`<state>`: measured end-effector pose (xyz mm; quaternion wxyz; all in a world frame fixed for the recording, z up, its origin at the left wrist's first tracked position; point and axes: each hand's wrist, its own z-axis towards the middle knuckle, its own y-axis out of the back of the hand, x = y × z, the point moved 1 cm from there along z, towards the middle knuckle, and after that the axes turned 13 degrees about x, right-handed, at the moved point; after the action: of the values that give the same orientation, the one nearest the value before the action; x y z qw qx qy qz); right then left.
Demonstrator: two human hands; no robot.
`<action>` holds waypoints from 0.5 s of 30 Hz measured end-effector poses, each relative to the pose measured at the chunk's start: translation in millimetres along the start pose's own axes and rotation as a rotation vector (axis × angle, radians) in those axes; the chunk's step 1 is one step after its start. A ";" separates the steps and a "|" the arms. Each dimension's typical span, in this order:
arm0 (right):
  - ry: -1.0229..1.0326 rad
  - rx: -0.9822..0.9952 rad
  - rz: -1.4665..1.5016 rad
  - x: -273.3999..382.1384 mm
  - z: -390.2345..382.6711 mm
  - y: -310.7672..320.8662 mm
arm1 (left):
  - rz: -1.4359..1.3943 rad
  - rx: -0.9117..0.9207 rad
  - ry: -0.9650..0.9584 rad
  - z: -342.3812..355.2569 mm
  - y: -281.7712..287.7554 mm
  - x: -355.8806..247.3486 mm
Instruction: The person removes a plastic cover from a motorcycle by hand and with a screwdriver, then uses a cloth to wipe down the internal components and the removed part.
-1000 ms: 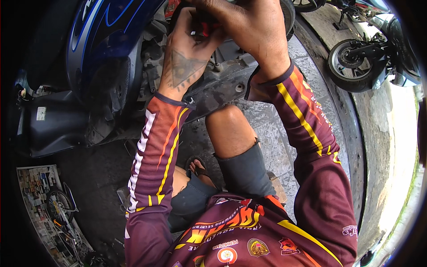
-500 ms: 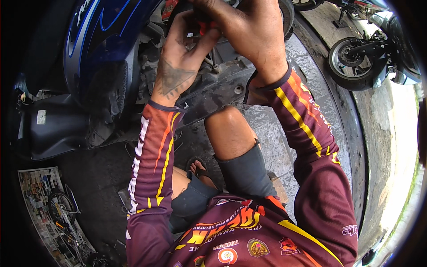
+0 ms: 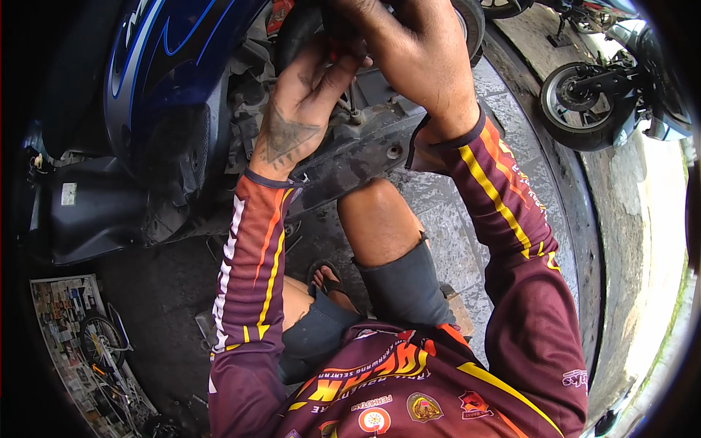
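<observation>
Both hands meet at the top edge, in front of the opened-up body of a scooter with a dark blue panel [image 3: 164, 80]. My left hand [image 3: 303, 109], tattooed at the wrist, is closed with thumb and fingers pinched together. Between its fingertips shows a small red piece [image 3: 337, 55], too covered to name. My right hand [image 3: 423, 62] comes down over it from the right, fingers curled in against the left fingertips. What it grips is hidden. A black curved part [image 3: 298, 31] lies just behind my left fingers.
Below the hands runs the scooter's black floor panel [image 3: 350, 164], close above my knee. A black plastic body piece [image 3: 95, 208] sits at the left. Another motorcycle's wheel [image 3: 580, 106] stands at the right. A bicycle [image 3: 102, 339] is at the lower left.
Both hands have shifted slightly down and to the right. Less of the red piece shows, and more of the black curved part is visible behind my left fingers.
</observation>
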<state>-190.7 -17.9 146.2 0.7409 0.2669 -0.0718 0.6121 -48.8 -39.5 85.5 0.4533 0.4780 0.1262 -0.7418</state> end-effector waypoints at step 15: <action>-0.129 -0.307 0.328 -1.4 -20.1 13.3 | 0.701 0.412 0.192 -19.0 10.4 24.8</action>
<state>-208.0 -8.0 132.7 0.6572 0.1744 -0.2537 0.6880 -32.5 -47.2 58.0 0.5594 0.6397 -0.1532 -0.5043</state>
